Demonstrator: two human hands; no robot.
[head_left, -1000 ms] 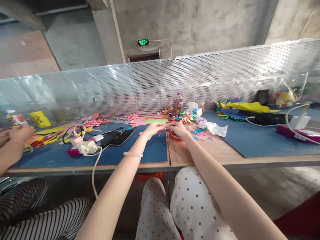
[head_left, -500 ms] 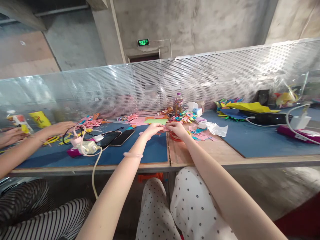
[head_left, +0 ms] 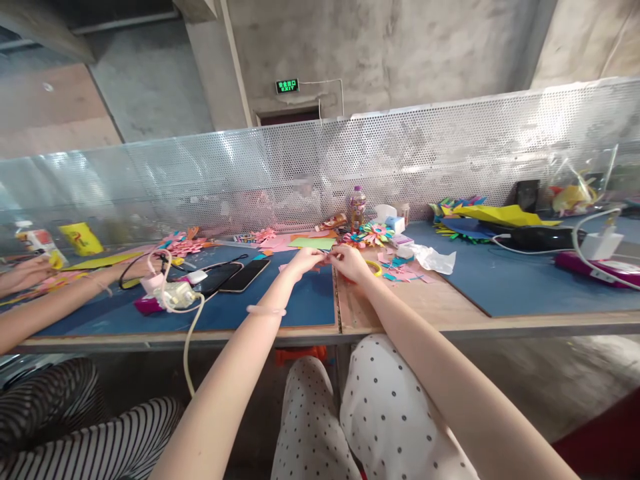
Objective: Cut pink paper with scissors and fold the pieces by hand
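My left hand [head_left: 305, 261] and my right hand [head_left: 351, 263] meet over the middle of the table, fingertips almost touching. Both are closed in a pinch. Whatever lies between the fingertips is too small to make out. Under and beside my left hand are bits of pink paper [head_left: 284, 268] on the blue mat [head_left: 300, 303]. A yellow ring [head_left: 375, 268], like a roll of tape, lies partly hidden behind my right wrist. Just beyond my hands rests a light green paper sheet [head_left: 311, 243] among pink and orange sheets.
Paper flowers [head_left: 377, 233] and a purple-capped bottle [head_left: 357, 208] stand behind. Pink and blue scraps [head_left: 403, 269] and a crumpled white tissue [head_left: 434, 258] lie right. Leftward are a phone [head_left: 245, 275], a plugged power strip [head_left: 150, 303] and another person's arm [head_left: 75, 300] with yellow paper.
My right hand's fingers have shifted slightly, and the yellow ring shows more. At left, the other person's arm has moved down, with a long yellow paper strip now visible.
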